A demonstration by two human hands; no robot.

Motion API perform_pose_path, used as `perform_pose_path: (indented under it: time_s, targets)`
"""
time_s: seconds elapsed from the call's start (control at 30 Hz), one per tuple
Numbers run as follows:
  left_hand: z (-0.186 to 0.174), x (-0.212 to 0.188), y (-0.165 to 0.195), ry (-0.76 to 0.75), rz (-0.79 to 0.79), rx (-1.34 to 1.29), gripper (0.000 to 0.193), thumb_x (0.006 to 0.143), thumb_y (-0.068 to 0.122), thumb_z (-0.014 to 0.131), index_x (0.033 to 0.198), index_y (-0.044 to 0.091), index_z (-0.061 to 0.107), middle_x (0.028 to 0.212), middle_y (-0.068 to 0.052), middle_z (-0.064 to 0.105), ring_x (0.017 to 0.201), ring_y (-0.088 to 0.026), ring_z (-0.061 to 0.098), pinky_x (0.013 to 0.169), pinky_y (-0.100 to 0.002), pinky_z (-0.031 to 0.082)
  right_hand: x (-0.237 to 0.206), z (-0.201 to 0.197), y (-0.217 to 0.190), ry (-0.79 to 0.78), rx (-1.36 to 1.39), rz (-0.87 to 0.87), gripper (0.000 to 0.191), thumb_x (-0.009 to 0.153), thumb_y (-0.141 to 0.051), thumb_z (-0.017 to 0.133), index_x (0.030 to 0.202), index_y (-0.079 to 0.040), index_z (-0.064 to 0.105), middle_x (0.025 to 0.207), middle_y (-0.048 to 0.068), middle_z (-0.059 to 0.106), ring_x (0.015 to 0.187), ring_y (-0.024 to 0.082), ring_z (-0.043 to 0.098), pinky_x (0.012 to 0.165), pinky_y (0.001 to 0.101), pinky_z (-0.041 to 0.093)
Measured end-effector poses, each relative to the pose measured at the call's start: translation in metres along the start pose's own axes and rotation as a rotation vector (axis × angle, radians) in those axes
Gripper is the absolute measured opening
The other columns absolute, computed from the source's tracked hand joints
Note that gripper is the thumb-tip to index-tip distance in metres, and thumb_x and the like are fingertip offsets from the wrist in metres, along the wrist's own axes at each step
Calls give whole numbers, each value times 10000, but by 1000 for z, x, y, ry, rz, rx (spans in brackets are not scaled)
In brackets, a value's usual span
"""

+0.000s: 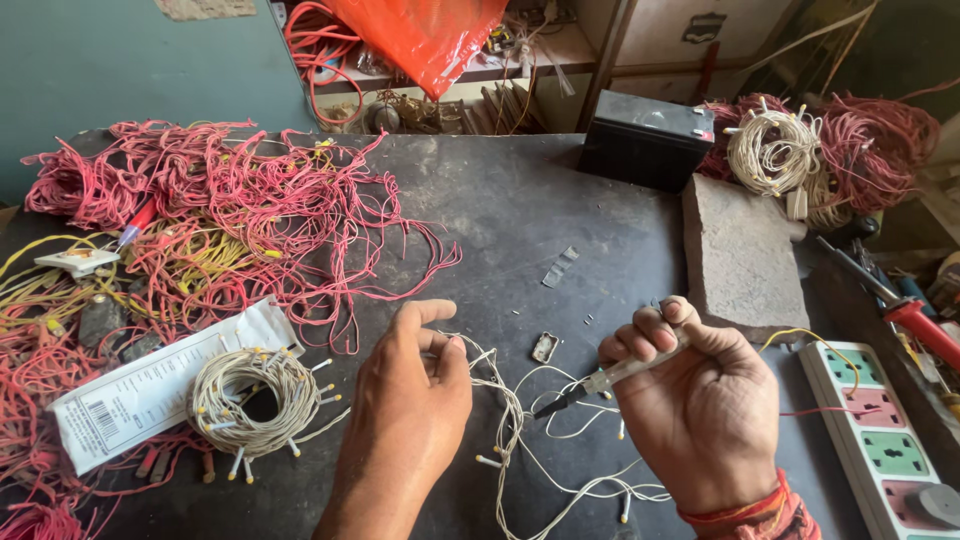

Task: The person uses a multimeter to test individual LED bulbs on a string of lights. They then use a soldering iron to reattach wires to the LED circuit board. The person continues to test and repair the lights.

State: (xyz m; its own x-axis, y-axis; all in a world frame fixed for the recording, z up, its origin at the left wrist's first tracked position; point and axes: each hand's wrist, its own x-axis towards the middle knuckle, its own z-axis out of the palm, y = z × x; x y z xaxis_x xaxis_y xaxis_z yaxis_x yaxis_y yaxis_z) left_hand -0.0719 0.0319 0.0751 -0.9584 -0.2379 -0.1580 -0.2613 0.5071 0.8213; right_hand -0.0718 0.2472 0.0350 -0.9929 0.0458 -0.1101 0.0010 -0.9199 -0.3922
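- Two bare hands work low in the frame, over a dark counter (520,210).
- Left hand (408,400), lower centre: thumb and fingers (452,352) pressed together, pinching a strand of the white wire string (515,420) at its upper left end.
- White wire string trails down and right from that pinch, looping loosely on the counter between the two hands; small capped bulbs dot it.
- Right hand (700,400), lower right: fingers curled shut around a clear-handled tester screwdriver (610,378); its dark tip points left and down, just above the wire loops, near the left hand but apart from it.
- Coiled bundle of white wire (255,400) lies at lower left, just beside the left wrist, partly on a white printed packet (140,395).
- Red wire tangle (220,210) fills the upper left of the counter.
- Black battery box (645,135) sits at upper centre-right; grey stone slab (740,250) just below it.
- Power strip (875,440) with coloured sockets runs along the right edge.
- Small metal clip (545,347) rests on the counter between the hands.
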Motion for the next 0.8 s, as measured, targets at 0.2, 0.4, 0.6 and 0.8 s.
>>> perform_pose_path:
  time_s: [0.2, 0.4, 0.6, 0.8]
  targets:
    - [1, -1, -1, 4, 24, -2, 355, 917, 192, 638, 1265, 136, 596, 935, -73, 750, 834, -202, 768, 758, -358, 593, 0, -2, 0, 28, 70, 47, 134, 911, -108, 439, 942, -51, 557, 790, 60, 503, 768, 192, 498, 855, 388, 409]
    - [2, 1, -3, 6, 18, 6, 353, 915, 197, 648, 1258, 136, 598, 928, -77, 748, 839, -209, 764, 761, -362, 591, 2, -4, -3, 17, 92, 61, 128, 911, -108, 435, 934, -53, 548, 792, 59, 505, 776, 192, 510, 864, 392, 414]
    - [2, 0, -3, 12, 30, 18, 367, 907, 203, 661, 1265, 145, 603, 929, -76, 763, 843, -214, 767, 769, -362, 591, 2, -5, -3, -7, 100, 67, 126, 915, -113, 432, 925, -51, 542, 794, 59, 508, 781, 192, 517, 861, 392, 417]
    - [2, 0, 1, -9, -44, 44, 412, 908, 227, 661, 1311, 178, 589, 973, -51, 753, 872, -200, 757, 780, -363, 599, 0, -1, -4, 52, 121, 73, 141, 935, -111, 433, 915, -42, 554, 810, 59, 509, 766, 185, 515, 841, 382, 429]
